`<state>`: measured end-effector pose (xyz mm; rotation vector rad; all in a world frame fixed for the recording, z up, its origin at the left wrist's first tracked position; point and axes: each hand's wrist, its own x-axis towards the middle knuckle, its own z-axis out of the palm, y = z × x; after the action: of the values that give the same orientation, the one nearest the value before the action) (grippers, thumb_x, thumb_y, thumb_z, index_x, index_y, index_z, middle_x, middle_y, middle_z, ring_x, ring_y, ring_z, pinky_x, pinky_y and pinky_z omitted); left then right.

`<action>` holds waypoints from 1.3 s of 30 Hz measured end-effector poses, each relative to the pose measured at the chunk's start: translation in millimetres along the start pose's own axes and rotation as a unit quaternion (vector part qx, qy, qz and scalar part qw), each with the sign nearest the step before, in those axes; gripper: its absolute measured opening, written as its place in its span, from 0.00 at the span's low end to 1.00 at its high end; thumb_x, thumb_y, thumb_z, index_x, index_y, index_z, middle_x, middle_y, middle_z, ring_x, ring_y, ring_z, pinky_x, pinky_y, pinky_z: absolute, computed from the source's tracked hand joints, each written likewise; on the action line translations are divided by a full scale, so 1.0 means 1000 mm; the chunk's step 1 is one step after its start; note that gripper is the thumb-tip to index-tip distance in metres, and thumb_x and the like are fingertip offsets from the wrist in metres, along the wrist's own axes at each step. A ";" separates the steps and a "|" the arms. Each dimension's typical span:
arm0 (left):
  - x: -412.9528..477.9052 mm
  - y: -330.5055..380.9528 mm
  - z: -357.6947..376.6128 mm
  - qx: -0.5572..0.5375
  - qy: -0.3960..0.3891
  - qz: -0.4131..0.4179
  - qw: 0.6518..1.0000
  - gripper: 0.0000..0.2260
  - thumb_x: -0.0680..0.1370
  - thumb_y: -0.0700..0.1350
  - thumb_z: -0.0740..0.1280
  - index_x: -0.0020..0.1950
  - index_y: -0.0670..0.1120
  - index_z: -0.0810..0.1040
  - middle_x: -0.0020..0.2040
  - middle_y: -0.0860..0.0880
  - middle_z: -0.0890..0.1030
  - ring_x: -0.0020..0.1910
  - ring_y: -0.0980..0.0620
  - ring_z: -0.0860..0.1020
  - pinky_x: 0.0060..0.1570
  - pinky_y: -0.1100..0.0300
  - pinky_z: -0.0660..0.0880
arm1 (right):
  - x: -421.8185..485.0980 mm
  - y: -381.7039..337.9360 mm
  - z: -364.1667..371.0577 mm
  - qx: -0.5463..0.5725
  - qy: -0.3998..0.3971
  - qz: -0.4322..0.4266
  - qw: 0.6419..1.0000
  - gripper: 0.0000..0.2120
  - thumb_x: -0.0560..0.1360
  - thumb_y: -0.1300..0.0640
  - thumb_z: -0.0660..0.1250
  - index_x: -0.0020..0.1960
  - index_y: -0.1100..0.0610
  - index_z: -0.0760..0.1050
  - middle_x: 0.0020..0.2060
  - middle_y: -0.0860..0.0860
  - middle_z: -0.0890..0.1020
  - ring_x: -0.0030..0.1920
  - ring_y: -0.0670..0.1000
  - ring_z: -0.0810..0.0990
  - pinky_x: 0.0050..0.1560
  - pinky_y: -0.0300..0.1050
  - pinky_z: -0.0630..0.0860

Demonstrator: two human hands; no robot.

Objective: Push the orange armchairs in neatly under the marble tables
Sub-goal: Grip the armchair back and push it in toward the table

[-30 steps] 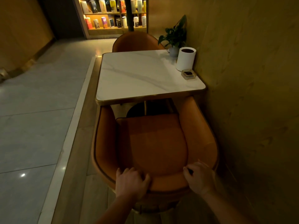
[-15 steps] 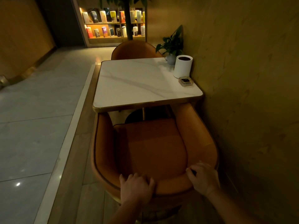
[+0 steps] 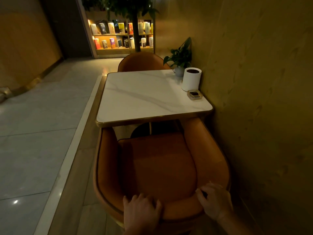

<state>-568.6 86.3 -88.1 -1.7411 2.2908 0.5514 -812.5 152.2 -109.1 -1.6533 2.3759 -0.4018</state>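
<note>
An orange armchair (image 3: 160, 165) stands right in front of me, its arm tips tucked under the near edge of the white marble table (image 3: 145, 97). My left hand (image 3: 141, 211) grips the top of the chair's backrest, fingers curled over the rim. My right hand (image 3: 215, 199) holds the same rim further right, fingers hooked over it. A second orange armchair (image 3: 142, 62) sits at the table's far side, with only its back showing above the tabletop.
A white cylinder container (image 3: 191, 81), a small glass ashtray (image 3: 194, 94) and a potted plant (image 3: 180, 59) stand on the table by the yellow wall (image 3: 262, 99). Pale floor tiles (image 3: 33, 133) spread to the left. A lit bookshelf (image 3: 122, 36) is at the far end.
The view has tilted up and the table and chair sit lower in frame. Both hands keep their hold on the backrest; the chair stays against the table edge.
</note>
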 end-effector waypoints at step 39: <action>0.007 0.052 -0.009 -0.069 0.062 0.087 0.992 0.22 0.78 0.64 0.52 0.36 0.50 0.72 0.32 0.55 0.72 0.32 0.57 0.71 0.46 0.59 0.69 | 0.022 0.062 -0.007 0.007 0.011 0.020 1.000 0.21 0.76 0.47 0.66 0.26 0.46 0.65 0.31 0.42 0.72 0.37 0.44 0.72 0.35 0.43 0.64</action>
<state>-620.0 88.9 -73.8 -1.6887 2.5656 0.6666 -876.7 152.3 -123.7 -1.6007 2.4132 -0.4311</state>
